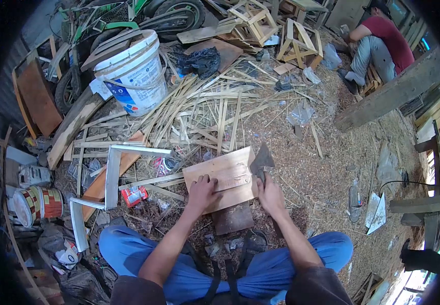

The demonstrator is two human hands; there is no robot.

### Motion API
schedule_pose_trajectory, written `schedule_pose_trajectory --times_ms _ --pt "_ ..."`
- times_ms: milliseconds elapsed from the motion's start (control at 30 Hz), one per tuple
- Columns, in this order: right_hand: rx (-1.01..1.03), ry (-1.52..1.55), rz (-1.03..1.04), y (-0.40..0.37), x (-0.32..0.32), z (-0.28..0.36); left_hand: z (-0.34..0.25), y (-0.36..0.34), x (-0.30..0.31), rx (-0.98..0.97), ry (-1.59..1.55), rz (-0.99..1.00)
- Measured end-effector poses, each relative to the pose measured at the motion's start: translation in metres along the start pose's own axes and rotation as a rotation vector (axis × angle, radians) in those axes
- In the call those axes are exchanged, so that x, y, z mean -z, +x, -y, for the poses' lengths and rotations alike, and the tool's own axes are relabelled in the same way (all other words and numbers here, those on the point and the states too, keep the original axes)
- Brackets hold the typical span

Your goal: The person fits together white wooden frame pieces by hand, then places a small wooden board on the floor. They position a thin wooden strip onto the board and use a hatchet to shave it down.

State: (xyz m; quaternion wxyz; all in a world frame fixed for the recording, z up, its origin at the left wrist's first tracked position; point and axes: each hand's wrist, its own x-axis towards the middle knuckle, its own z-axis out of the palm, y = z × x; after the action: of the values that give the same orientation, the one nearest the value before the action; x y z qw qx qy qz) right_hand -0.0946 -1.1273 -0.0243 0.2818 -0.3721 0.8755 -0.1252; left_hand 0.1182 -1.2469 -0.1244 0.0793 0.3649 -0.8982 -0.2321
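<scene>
A light wooden board (230,161) lies tilted in front of my knees, over a darker brown piece (232,219). My left hand (202,193) rests on the board's left part with its fingers bent against a smaller wood piece (234,176) on top. At the board's right edge, my right hand (271,193) is closed around the lower end of a dark, flat, pointed tool (262,157). The tool's wide part stands beside the board's upper right corner. Its grip is mostly hidden by my fingers.
Thin wood strips (220,114) cover the ground ahead. A white bucket (137,76) stands at the upper left, a white angled frame (112,175) at the left. Slatted wooden frames (301,46) lie beyond. Another person (388,38) crouches at the upper right near a thick beam (393,91).
</scene>
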Motion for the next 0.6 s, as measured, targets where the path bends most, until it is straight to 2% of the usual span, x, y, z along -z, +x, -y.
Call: schedule_pose_trajectory --times_ms 67,133,267,367,500,600 --pt "0.056 -0.017 -0.112 0.011 -0.012 -0.018 -0.002 0.002 0.001 -0.019 -0.033 0.011" --pt "0.063 -0.018 -0.102 0.014 -0.023 -0.025 0.000 0.003 -0.003 0.013 -0.017 0.087" --pt "0.082 -0.081 -0.050 0.017 -0.029 -0.027 -0.001 0.002 -0.007 -0.033 0.031 0.083" --pt "0.132 -0.127 -0.073 0.013 -0.031 -0.019 0.000 0.000 0.007 -0.030 -0.050 0.078" --pt "0.077 -0.076 -0.050 0.018 -0.028 -0.014 -0.009 0.001 0.017 -0.063 -0.075 0.125" --pt "0.126 -0.025 -0.119 0.024 -0.032 -0.018 -0.019 -0.001 0.021 -0.070 -0.078 0.145"
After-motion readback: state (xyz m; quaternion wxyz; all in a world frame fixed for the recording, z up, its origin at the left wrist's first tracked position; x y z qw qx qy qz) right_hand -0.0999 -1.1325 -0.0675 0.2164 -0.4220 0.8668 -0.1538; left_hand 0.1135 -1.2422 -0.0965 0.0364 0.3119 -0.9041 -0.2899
